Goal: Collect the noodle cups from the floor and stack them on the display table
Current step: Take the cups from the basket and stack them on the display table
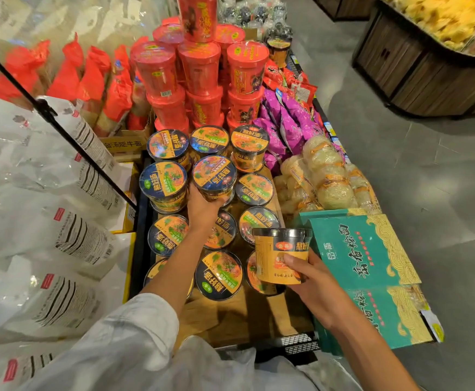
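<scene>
A wooden display table (259, 314) holds orange-and-black noodle cups (219, 273) in rows, some stacked two high, with a tower of red tubs (199, 69) behind. A green noodle box (366, 258) leans at its right edge. The person's left hand (202, 207) grips a cup (214, 176) atop the second tier. Their right hand (315, 283) curls around another cup (281, 255), held above the table.

left hand (202, 206) fingers behind noodle cup (214, 176), top red cup (198, 16) cropped
</scene>
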Action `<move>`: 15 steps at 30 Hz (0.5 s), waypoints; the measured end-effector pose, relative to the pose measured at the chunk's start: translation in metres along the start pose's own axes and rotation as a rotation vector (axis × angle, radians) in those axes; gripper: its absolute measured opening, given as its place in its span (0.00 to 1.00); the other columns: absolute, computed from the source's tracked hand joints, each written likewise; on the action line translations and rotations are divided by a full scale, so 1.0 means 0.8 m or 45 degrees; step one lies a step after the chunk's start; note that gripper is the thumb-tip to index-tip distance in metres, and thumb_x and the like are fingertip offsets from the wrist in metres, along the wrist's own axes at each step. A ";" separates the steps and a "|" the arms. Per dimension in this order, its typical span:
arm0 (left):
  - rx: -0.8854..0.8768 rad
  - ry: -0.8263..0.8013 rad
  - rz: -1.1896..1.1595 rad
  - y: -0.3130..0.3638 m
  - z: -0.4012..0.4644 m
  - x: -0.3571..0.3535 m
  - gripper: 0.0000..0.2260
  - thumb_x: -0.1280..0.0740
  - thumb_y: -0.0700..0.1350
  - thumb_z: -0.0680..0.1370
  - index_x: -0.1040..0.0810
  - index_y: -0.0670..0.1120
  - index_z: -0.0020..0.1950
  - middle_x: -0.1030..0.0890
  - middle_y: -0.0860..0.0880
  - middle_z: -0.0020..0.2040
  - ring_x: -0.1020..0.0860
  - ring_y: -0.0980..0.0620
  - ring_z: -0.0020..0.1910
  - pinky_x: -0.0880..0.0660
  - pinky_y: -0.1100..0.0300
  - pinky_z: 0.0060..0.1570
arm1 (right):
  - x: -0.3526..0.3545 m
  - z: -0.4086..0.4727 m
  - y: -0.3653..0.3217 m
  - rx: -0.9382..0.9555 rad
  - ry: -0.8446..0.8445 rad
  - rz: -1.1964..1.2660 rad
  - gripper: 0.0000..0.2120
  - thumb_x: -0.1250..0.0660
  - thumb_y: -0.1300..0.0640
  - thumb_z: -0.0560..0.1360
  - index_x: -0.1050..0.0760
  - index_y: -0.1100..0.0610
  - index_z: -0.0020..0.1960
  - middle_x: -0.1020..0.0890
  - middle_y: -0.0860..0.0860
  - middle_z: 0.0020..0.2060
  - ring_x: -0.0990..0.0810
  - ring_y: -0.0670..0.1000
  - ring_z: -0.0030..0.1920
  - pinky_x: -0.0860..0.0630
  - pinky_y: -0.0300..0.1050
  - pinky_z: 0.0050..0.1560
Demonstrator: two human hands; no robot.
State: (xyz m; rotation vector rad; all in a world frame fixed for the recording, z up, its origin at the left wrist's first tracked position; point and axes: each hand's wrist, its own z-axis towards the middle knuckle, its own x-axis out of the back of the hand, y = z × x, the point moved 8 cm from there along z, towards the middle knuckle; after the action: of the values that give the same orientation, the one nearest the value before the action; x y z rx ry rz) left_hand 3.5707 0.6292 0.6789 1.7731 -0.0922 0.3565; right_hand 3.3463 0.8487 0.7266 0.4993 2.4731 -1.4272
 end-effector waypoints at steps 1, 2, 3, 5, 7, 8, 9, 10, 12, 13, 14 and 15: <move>0.002 -0.006 0.004 0.000 0.000 0.000 0.42 0.17 0.44 0.71 0.36 0.49 0.79 0.24 0.49 0.72 0.26 0.48 0.72 0.31 0.56 0.67 | 0.000 0.001 0.001 0.001 0.000 0.001 0.36 0.20 0.53 0.68 0.28 0.56 0.74 0.16 0.60 0.64 0.17 0.61 0.64 0.24 0.58 0.65; -0.001 -0.012 0.015 0.001 0.000 0.001 0.42 0.17 0.43 0.71 0.36 0.49 0.79 0.24 0.49 0.72 0.26 0.48 0.73 0.30 0.56 0.68 | -0.001 0.001 0.001 0.001 0.000 0.002 0.36 0.21 0.54 0.69 0.28 0.57 0.73 0.16 0.60 0.64 0.17 0.61 0.65 0.24 0.58 0.65; -0.009 -0.019 0.029 0.003 0.000 0.001 0.42 0.17 0.43 0.71 0.36 0.49 0.79 0.24 0.48 0.73 0.26 0.48 0.73 0.30 0.56 0.69 | -0.002 0.002 0.002 -0.002 0.001 0.001 0.35 0.21 0.54 0.69 0.28 0.57 0.73 0.16 0.60 0.64 0.18 0.61 0.65 0.24 0.58 0.65; -0.029 -0.031 0.063 0.006 -0.006 0.004 0.42 0.18 0.43 0.71 0.36 0.47 0.80 0.25 0.47 0.74 0.27 0.47 0.74 0.31 0.55 0.71 | -0.005 0.003 0.003 -0.013 0.001 0.001 0.35 0.22 0.54 0.69 0.28 0.57 0.74 0.17 0.60 0.64 0.18 0.61 0.65 0.24 0.58 0.66; -0.063 -0.035 0.109 0.008 -0.017 0.007 0.41 0.19 0.44 0.74 0.38 0.45 0.81 0.27 0.46 0.76 0.29 0.46 0.76 0.31 0.54 0.74 | -0.010 0.004 0.004 -0.024 0.003 0.002 0.37 0.21 0.53 0.68 0.28 0.56 0.74 0.17 0.60 0.65 0.18 0.61 0.66 0.24 0.59 0.67; -0.078 -0.034 0.140 0.008 -0.025 0.009 0.40 0.20 0.45 0.75 0.38 0.45 0.82 0.29 0.45 0.77 0.31 0.46 0.77 0.32 0.51 0.75 | -0.013 0.005 0.004 -0.027 0.005 0.000 0.37 0.20 0.53 0.67 0.28 0.56 0.74 0.17 0.59 0.65 0.18 0.61 0.66 0.24 0.60 0.67; -0.085 -0.031 0.180 0.007 -0.034 0.011 0.39 0.22 0.46 0.77 0.39 0.45 0.82 0.30 0.45 0.78 0.32 0.45 0.78 0.32 0.49 0.76 | -0.017 0.006 0.003 -0.028 0.009 -0.004 0.39 0.19 0.52 0.66 0.27 0.55 0.73 0.16 0.59 0.64 0.18 0.60 0.66 0.24 0.59 0.67; -0.085 -0.027 0.225 0.005 -0.044 0.014 0.37 0.23 0.48 0.78 0.37 0.45 0.82 0.30 0.45 0.78 0.31 0.45 0.77 0.31 0.49 0.75 | -0.019 0.008 0.002 -0.026 0.019 -0.006 0.39 0.19 0.51 0.64 0.27 0.55 0.73 0.16 0.58 0.64 0.18 0.60 0.66 0.23 0.59 0.66; -0.113 -0.012 0.332 0.000 -0.067 0.022 0.31 0.27 0.51 0.81 0.33 0.46 0.80 0.28 0.45 0.75 0.29 0.45 0.74 0.29 0.49 0.70 | -0.024 0.014 0.000 -0.004 0.056 -0.001 0.41 0.18 0.49 0.63 0.27 0.54 0.73 0.15 0.56 0.63 0.18 0.58 0.66 0.24 0.58 0.67; -0.140 0.004 0.399 -0.003 -0.078 0.028 0.28 0.28 0.52 0.82 0.31 0.45 0.79 0.27 0.45 0.74 0.29 0.45 0.73 0.29 0.49 0.71 | -0.026 0.018 -0.002 0.009 0.078 0.000 0.42 0.17 0.49 0.63 0.28 0.54 0.74 0.15 0.55 0.63 0.18 0.57 0.67 0.26 0.59 0.69; -0.173 0.033 0.473 -0.007 -0.088 0.037 0.26 0.30 0.53 0.82 0.29 0.45 0.78 0.27 0.45 0.73 0.29 0.45 0.74 0.29 0.48 0.72 | -0.028 0.023 -0.004 0.024 0.098 0.001 0.45 0.17 0.49 0.64 0.31 0.54 0.77 0.15 0.54 0.63 0.18 0.55 0.67 0.29 0.60 0.73; -0.208 0.079 0.541 -0.010 -0.096 0.050 0.24 0.30 0.53 0.83 0.27 0.45 0.77 0.26 0.45 0.72 0.30 0.45 0.73 0.29 0.47 0.72 | -0.029 0.029 -0.007 0.037 0.121 0.000 0.47 0.17 0.49 0.66 0.35 0.54 0.80 0.15 0.52 0.64 0.18 0.53 0.67 0.31 0.61 0.76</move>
State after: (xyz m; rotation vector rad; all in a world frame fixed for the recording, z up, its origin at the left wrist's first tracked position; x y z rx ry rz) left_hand 3.5963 0.7103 0.6976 1.5717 -0.4460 0.6890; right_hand 3.3662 0.8220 0.7284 0.5861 2.5283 -1.4738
